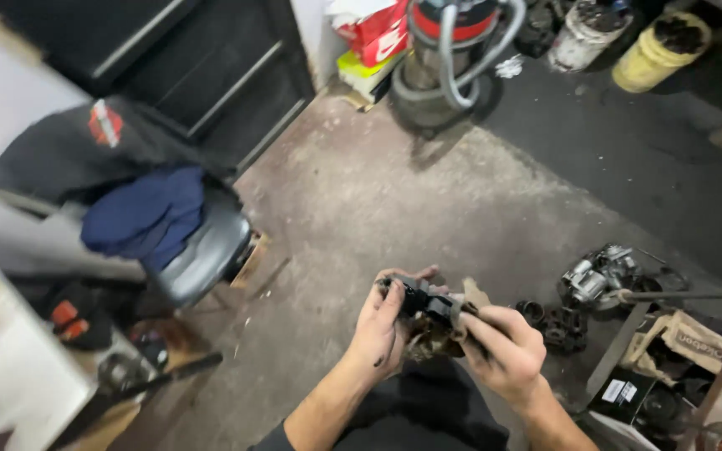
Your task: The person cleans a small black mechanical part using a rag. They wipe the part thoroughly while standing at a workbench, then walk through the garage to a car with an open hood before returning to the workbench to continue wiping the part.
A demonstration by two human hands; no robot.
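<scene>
Hands (386, 326) (503, 351) around possibly plastic black part (424, 302), engine parts (595, 280) nearby.

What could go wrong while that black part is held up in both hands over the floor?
1. The left hand and right hand look smeared with grease, so the small black mechanical part could slip and drop onto the stained concrete floor.
2. The grey metal motor parts lying on the floor sit close to the right hand's side and could probably be knocked or stepped on.
</scene>
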